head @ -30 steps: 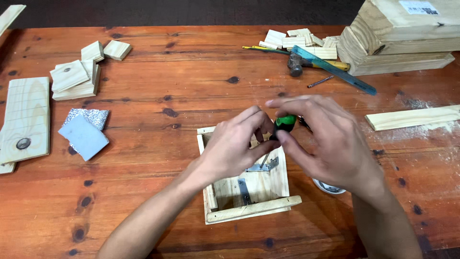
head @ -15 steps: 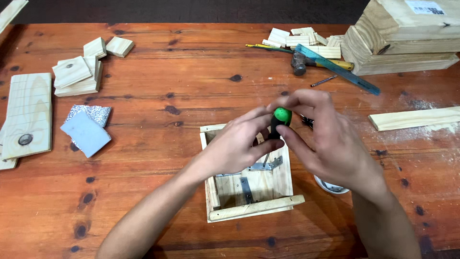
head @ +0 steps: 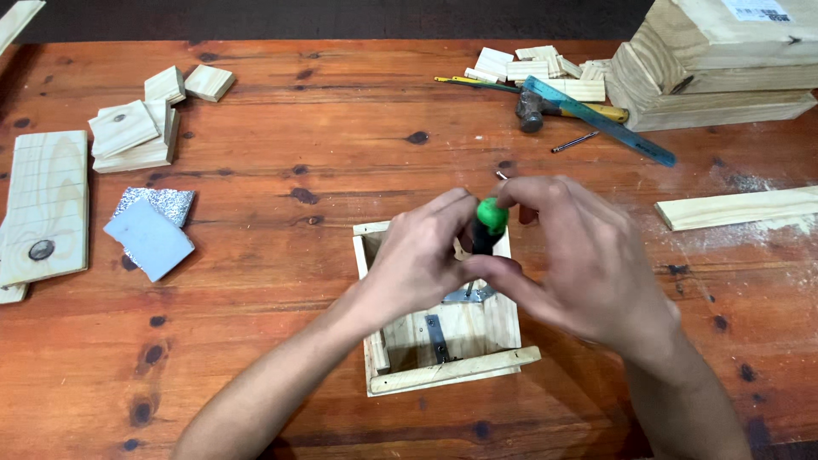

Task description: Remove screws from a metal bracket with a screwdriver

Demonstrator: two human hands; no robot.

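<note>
At the far left a long pine board (head: pixel 44 209) lies flat, with small wood offcuts (head: pixel 136 128) and two sandpaper sheets (head: pixel 153 230) beside it. At the centre, the left hand (head: pixel 422 260) has its fingers curled closed around the dark shaft of a screwdriver (head: pixel 489 223); half a second ago the green handle cap sat a little farther right, so the tool has shifted slightly leftward over the open wooden box (head: pixel 443 341), likely seating on a screw (the tip itself is hidden). The right hand (head: pixel 588 264) pinches the green cap between thumb and forefinger. A metal bracket (head: pixel 467 296) shows inside the box. Upper right lie a hammer (head: pixel 554 109) and stacked planks (head: pixel 724 68).
</note>
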